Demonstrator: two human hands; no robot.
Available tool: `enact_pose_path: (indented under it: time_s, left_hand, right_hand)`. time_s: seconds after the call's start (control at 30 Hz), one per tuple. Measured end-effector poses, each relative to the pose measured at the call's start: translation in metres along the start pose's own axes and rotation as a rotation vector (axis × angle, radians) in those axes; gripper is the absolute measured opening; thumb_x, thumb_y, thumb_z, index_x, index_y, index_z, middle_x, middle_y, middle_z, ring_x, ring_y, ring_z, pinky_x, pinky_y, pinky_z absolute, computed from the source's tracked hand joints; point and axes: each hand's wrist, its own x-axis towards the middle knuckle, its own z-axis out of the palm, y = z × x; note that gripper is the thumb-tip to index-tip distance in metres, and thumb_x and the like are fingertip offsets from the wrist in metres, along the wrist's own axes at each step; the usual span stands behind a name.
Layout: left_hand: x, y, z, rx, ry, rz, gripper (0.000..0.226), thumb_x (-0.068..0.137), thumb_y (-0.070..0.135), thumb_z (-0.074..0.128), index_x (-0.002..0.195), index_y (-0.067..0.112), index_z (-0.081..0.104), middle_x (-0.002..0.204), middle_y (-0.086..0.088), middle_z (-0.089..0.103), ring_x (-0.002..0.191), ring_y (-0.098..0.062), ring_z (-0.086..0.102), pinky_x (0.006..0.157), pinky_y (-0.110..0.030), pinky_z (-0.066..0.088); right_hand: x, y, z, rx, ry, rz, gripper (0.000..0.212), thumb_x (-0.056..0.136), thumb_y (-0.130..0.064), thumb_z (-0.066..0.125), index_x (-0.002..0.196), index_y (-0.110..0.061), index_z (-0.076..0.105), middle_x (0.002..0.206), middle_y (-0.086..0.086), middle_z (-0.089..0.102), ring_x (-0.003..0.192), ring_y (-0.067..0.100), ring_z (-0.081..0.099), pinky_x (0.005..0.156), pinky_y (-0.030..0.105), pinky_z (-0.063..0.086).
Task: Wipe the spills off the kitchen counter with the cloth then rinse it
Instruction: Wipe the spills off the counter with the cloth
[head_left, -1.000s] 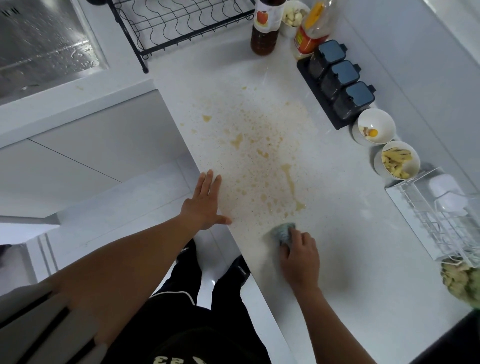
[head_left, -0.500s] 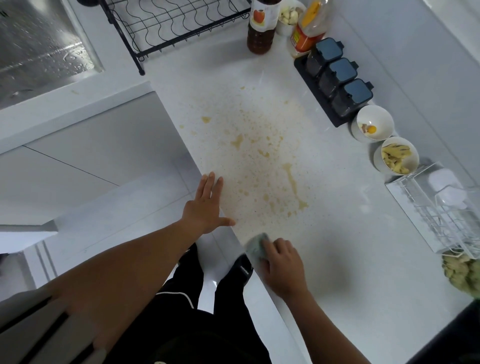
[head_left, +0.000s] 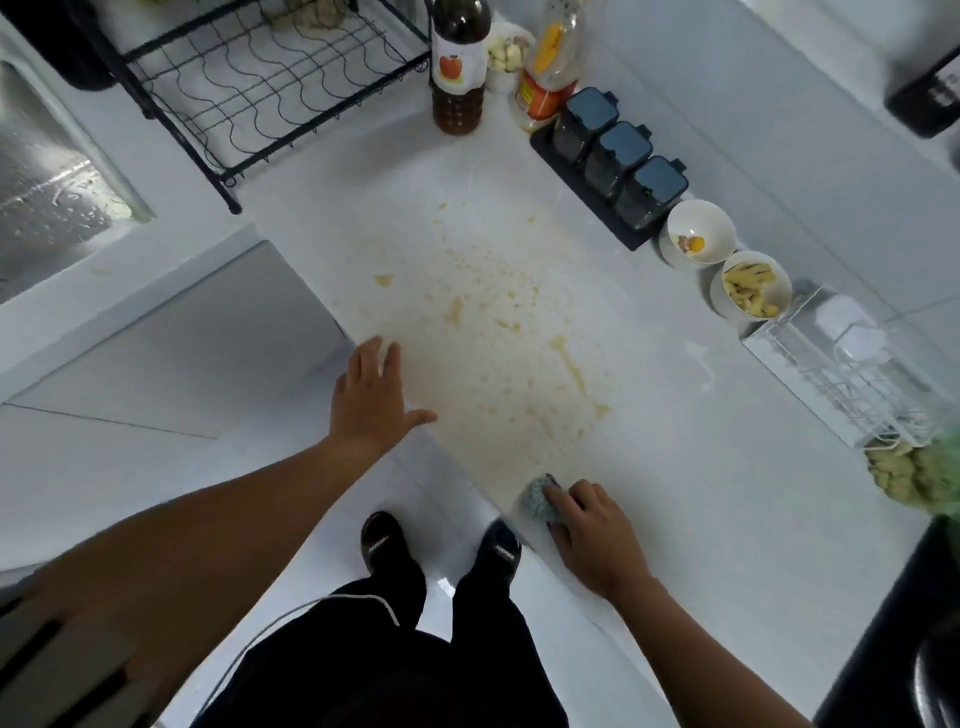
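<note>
Item: cloth (head_left: 540, 500), bunched, at front edge of counter (head_left: 727, 519), just short of spills (head_left: 571, 366). Right hand (head_left: 592, 535) is gripping it, fingers curled over, pressing down for wiping. Left hand (head_left: 371, 402), fingers straight, is bracing on that edge.

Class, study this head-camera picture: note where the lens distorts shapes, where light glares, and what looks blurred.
Head view: the wide lens stretches the counter towards the corners and makes the near left forearm loom large. Glare speckles the wet sink. The cauliflower smears into green blur at the right edge. The spills and the cloth under the right hand look fairly clear, with faint shadows.
</note>
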Motion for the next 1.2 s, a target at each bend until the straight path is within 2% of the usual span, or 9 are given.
enact_pose_path:
  time_s: [0.17, 0.27, 0.43, 0.57, 0.7, 0.83, 1.03, 1.1, 1.2]
  left_hand:
    - [0.05, -0.013, -0.03, 0.053, -0.179, -0.057, 0.131, 0.068, 0.073, 0.074, 0.159, 0.01, 0.004, 0.166, -0.015, -0.004, 0.153, -0.034, -0.001, 0.121, -0.052, 0.021]
    - [0.052, -0.016, -0.029, 0.075, -0.253, -0.058, 0.131, 0.069, 0.072, 0.074, 0.158, 0.008, 0.003, 0.166, -0.016, -0.005, 0.154, -0.033, -0.004, 0.12, -0.053, 0.024]
    - [0.049, -0.02, -0.017, 0.029, -0.244, -0.083, 0.128, 0.071, 0.068, 0.075, 0.159, 0.011, 0.001, 0.166, -0.014, -0.01, 0.154, -0.031, -0.01, 0.117, -0.055, 0.031]
    - [0.054, -0.019, -0.011, 0.01, -0.307, -0.083, 0.131, 0.074, 0.067, 0.072, 0.159, 0.007, -0.008, 0.164, -0.016, -0.02, 0.152, -0.033, -0.018, 0.121, -0.051, 0.019]
    - [0.059, -0.015, -0.011, 0.083, -0.372, -0.108, 0.129, 0.08, 0.064, 0.069, 0.156, 0.004, -0.016, 0.162, -0.019, -0.027, 0.15, -0.036, -0.021, 0.121, -0.052, 0.016]
    - [0.059, -0.008, -0.013, 0.114, -0.42, -0.149, 0.129, 0.081, 0.063, 0.069, 0.155, 0.003, -0.018, 0.161, -0.02, -0.028, 0.15, -0.036, -0.022, 0.121, -0.055, 0.02]
    - [0.061, -0.001, -0.021, 0.139, -0.483, -0.184, 0.13, 0.082, 0.061, 0.069, 0.153, 0.001, -0.022, 0.159, -0.021, -0.031, 0.149, -0.037, -0.024, 0.121, -0.057, 0.017]
    - [0.061, -0.002, -0.02, 0.155, -0.496, -0.183, 0.13, 0.083, 0.062, 0.067, 0.153, 0.002, -0.024, 0.159, -0.021, -0.032, 0.149, -0.036, -0.025, 0.121, -0.057, 0.016]
    - [0.062, -0.003, -0.018, 0.152, -0.502, -0.194, 0.131, 0.082, 0.063, 0.068, 0.152, 0.004, -0.026, 0.159, -0.018, -0.034, 0.149, -0.035, -0.027, 0.121, -0.057, 0.014]
  right_hand:
    - [0.021, 0.041, -0.021, 0.13, 0.056, 0.514, 0.044, 0.092, -0.021, 0.061, 0.135, -0.011, 0.055, 0.114, 0.015, 0.057, 0.105, 0.036, 0.052, 0.077, 0.042, 0.05]
    - [0.037, 0.077, -0.037, 0.128, 0.079, 0.61, 0.04, 0.092, -0.021, 0.058, 0.13, -0.012, 0.053, 0.118, 0.019, 0.056, 0.106, 0.039, 0.051, 0.079, 0.045, 0.048]
    - [0.086, 0.151, -0.075, 0.116, 0.089, 0.695, 0.022, 0.091, -0.021, 0.053, 0.111, -0.012, 0.05, 0.102, 0.024, 0.059, 0.094, 0.044, 0.055, 0.071, 0.043, 0.041]
    - [0.129, 0.204, -0.102, 0.124, 0.038, 0.783, 0.028, 0.089, -0.018, 0.053, 0.115, -0.011, 0.044, 0.105, 0.026, 0.058, 0.099, 0.047, 0.057, 0.079, 0.046, 0.045]
    - [0.16, 0.218, -0.108, 0.077, 0.146, 0.782, 0.042, 0.09, -0.029, 0.054, 0.124, -0.007, 0.041, 0.119, 0.03, 0.051, 0.11, 0.051, 0.051, 0.089, 0.058, 0.046]
    - [0.155, 0.199, -0.088, -0.045, 0.305, 0.667, 0.039, 0.092, -0.018, 0.051, 0.121, 0.008, 0.047, 0.112, 0.037, 0.051, 0.1, 0.052, 0.051, 0.079, 0.056, 0.043]
    - [0.126, 0.191, -0.066, -0.155, 0.239, 0.088, 0.052, 0.087, -0.022, 0.039, 0.128, 0.005, 0.056, 0.102, 0.031, 0.056, 0.089, 0.047, 0.052, 0.072, 0.051, 0.046]
    - [0.127, 0.2, -0.068, -0.144, 0.23, 0.165, 0.045, 0.089, -0.015, 0.049, 0.129, 0.005, 0.056, 0.102, 0.032, 0.056, 0.089, 0.048, 0.053, 0.071, 0.052, 0.047]
    - [0.13, 0.195, -0.07, -0.009, 0.304, 0.543, 0.045, 0.087, -0.008, 0.061, 0.129, 0.008, 0.052, 0.104, 0.038, 0.053, 0.089, 0.051, 0.054, 0.072, 0.055, 0.048]
